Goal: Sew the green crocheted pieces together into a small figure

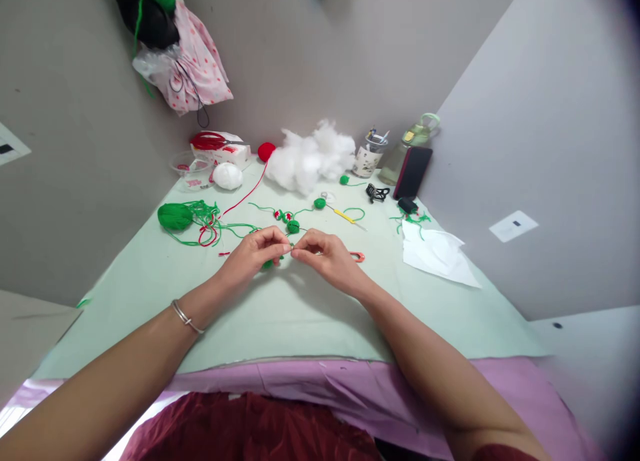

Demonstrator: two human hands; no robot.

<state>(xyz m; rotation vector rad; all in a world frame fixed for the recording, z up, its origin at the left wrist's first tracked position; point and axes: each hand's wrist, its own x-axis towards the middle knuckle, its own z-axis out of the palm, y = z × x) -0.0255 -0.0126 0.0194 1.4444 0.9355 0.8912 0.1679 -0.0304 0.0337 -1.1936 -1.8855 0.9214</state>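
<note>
My left hand (263,249) and my right hand (324,253) meet above the middle of the table, thumbs and forefingers pinched together tip to tip. A small green yarn piece (269,264) shows below my left fingers, and a bit of green sits at the pinch. Whatever my right fingertips grip is too small to make out. Just beyond the hands lies a round green crocheted ball (293,227), with two small red, white and green pieces (283,215) behind it. An orange-ended tool (357,256) sticks out from behind my right hand, mostly hidden.
Loose green and red strands trail from a green yarn ball (175,216) at left. A yellow-handled crochet hook (345,215) lies beyond my right hand. White stuffing (310,157), a red yarn ball (266,151) and a phone (413,172) stand behind; white paper (440,253) lies right.
</note>
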